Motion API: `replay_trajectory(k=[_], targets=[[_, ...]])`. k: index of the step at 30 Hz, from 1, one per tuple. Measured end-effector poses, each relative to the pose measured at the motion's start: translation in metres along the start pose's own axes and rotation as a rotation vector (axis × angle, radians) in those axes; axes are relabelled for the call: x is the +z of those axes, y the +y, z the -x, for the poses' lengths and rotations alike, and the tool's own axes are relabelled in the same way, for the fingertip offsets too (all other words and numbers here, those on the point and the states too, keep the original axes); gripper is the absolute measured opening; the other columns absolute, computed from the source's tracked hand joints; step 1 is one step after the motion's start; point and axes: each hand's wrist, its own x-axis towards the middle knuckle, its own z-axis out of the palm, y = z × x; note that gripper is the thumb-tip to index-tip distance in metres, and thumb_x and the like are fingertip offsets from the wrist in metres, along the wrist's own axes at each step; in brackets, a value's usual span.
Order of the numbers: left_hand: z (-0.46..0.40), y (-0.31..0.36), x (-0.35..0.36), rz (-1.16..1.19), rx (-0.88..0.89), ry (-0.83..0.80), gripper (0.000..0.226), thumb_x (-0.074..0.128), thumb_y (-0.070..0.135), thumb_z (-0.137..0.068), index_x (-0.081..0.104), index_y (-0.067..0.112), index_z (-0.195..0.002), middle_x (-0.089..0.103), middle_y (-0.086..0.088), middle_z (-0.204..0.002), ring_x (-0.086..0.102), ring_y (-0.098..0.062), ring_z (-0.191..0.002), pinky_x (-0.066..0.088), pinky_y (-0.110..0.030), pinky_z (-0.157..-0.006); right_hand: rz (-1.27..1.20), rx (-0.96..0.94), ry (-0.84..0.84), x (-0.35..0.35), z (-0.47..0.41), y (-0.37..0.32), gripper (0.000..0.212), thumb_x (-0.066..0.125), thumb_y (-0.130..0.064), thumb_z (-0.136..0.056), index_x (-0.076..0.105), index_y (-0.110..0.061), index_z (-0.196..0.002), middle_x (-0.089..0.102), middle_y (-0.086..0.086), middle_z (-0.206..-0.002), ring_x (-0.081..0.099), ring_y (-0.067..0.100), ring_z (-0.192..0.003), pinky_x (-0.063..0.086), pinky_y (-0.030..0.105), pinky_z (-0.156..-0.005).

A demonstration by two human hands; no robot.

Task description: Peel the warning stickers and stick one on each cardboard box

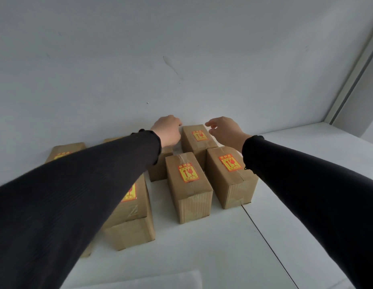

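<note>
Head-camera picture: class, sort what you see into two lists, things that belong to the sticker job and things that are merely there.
Belonging to the job:
- cardboard boxes on the white table
- warning stickers on their tops
- left hand and right hand, reaching over the back box

Merely there:
- white wall
- window frame
- pale sheet at the near edge

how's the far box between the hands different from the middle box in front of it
The far box sits against the wall, between the left hand and right hand; the middle box stands nearer, clear of both hands. The far box's end face is hidden; the middle box's shows. Both are brown taped cardboard with a yellow and red sticker on top.
</note>
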Motion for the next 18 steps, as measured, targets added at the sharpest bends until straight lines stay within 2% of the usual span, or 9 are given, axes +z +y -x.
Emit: replay_trajectory(k=[3, 6, 9, 13, 15, 18], targets=[[0.029, -0.015, -0.026, 0.052, 0.013, 0.031, 0.045, 0.054, 0.02, -0.099, 0.051, 0.014, -0.144, 0.048, -0.006, -0.147, 0.049, -0.026, -0.131, 0.04, -0.037, -0.108, -0.029, -0.026, 0.04, -0.013, 0.018, -0.01, 0.032, 0.048, -0.014, -0.1, 0.065, -0.019, -0.126, 0.063, 0.0, -0.126, 0.059, 0.019, -0.115, 0.047, 0.027, -0.092], [0.069, -0.031, -0.051, 0.084, 0.019, 0.056, 0.043, 0.057, 0.025, -0.098, 0.054, 0.016, -0.14, 0.053, -0.003, -0.143, 0.052, -0.023, -0.127, 0.042, -0.035, -0.103, -0.052, -0.102, 0.069, -0.025, 0.044, -0.025, 0.028, 0.049, -0.017, -0.1, 0.069, -0.022, -0.118, 0.066, -0.001, -0.117, 0.061, 0.017, -0.106, 0.047, 0.025, -0.083], [0.119, -0.045, -0.074, 0.099, 0.02, 0.075, 0.042, 0.06, 0.026, -0.097, 0.056, 0.019, -0.138, 0.055, 0.0, -0.139, 0.054, -0.019, -0.123, 0.044, -0.033, -0.099, -0.069, -0.19, 0.063, -0.04, 0.081, -0.048, 0.026, 0.051, -0.02, -0.098, 0.069, -0.025, -0.115, 0.067, -0.005, -0.112, 0.061, 0.016, -0.104, 0.05, 0.029, -0.085], [0.192, -0.055, -0.108, 0.138, 0.006, 0.091, 0.042, 0.064, 0.025, -0.095, 0.057, 0.024, -0.136, 0.058, 0.004, -0.134, 0.055, -0.012, -0.115, 0.045, -0.028, -0.093, -0.115, -0.314, 0.029, -0.069, 0.139, -0.088, 0.025, 0.051, -0.021, -0.099, 0.07, -0.026, -0.115, 0.063, -0.012, -0.106, 0.059, 0.009, -0.098, 0.041, 0.015, -0.074], [0.23, -0.052, -0.127, 0.163, 0.019, 0.098, 0.044, 0.067, 0.027, -0.093, 0.057, 0.026, -0.136, 0.059, 0.007, -0.13, 0.053, -0.008, -0.11, 0.044, -0.028, -0.093, -0.156, -0.378, 0.005, -0.087, 0.17, -0.107, 0.024, 0.053, -0.022, -0.099, 0.071, -0.027, -0.114, 0.065, -0.012, -0.108, 0.06, 0.007, -0.099, 0.045, 0.016, -0.079], [0.286, -0.047, -0.158, 0.228, -0.007, 0.099, 0.047, 0.072, 0.031, -0.089, 0.058, 0.031, -0.134, 0.059, 0.014, -0.123, 0.053, -0.007, -0.106, 0.04, -0.024, -0.084, -0.194, -0.469, -0.041, -0.115, 0.216, -0.134, 0.023, 0.056, -0.022, -0.097, 0.069, -0.027, -0.116, 0.066, -0.013, -0.107, 0.06, 0.002, -0.1, 0.05, 0.026, -0.091]])
